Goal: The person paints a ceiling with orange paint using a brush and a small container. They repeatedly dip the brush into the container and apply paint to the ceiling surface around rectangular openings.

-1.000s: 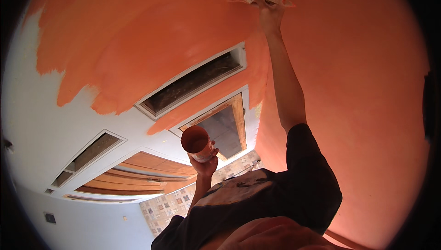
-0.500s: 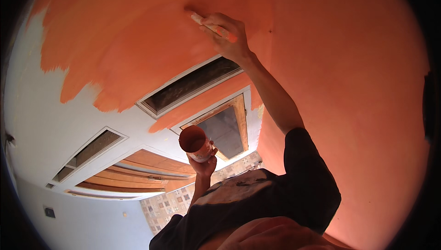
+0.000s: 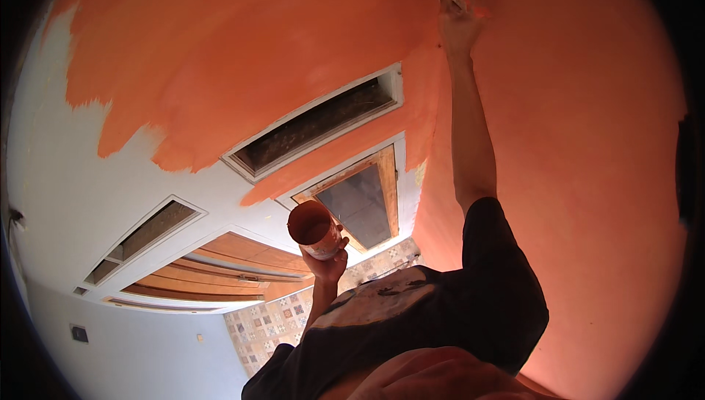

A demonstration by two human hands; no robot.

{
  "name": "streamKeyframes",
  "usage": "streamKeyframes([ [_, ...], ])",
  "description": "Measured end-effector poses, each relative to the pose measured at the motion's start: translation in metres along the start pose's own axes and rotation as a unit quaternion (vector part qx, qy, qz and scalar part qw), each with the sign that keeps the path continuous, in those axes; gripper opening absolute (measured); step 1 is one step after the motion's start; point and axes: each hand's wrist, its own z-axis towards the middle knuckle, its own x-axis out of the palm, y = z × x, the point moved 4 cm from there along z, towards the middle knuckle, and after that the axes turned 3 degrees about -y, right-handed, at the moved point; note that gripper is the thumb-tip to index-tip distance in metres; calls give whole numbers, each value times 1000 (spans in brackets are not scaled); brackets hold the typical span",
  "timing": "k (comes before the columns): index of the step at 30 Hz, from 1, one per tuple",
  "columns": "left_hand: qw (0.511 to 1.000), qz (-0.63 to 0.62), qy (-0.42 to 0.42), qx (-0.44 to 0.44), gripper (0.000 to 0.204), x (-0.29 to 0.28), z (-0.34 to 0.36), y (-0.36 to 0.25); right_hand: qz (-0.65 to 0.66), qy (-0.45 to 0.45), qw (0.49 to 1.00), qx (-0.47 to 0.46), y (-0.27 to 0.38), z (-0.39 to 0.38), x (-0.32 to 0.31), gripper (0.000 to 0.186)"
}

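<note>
High up by the corner of the orange-painted walls (image 3: 573, 150), my right hand (image 3: 459, 16) grips a paintbrush (image 3: 477, 7) against the paint; its bristle end is blurred. My left hand (image 3: 324, 260) holds a paint container (image 3: 314, 232) at chest level, its open top showing reddish-orange paint inside. The wall on the left is orange above with ragged brush edges, and bare white (image 3: 66, 179) further down.
A long vent opening (image 3: 312, 124) sits above a wood-framed window (image 3: 356, 205). Further left are a smaller opening (image 3: 147, 238) and a wooden door (image 3: 205, 268). Below lie a patterned tile floor (image 3: 264, 326) and a pale wall (image 3: 154, 348) with a small dark fitting (image 3: 79, 333).
My right hand with the brush swung down-left across the paint half a second ago and is now back up to the right, near the corner. My left hand and the container stay about the same.
</note>
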Motion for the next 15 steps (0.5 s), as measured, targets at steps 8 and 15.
streamKeyframes([
  [8, 999, -17, 29, -23, 62, 8, 9, 5, 135, 267, 954, 7, 66, -80, 63, 11],
  [15, 999, -21, 21, -40, 61, 2, 5, 7, -44, 14, 997, 65, 4, 2, 1, 7],
])
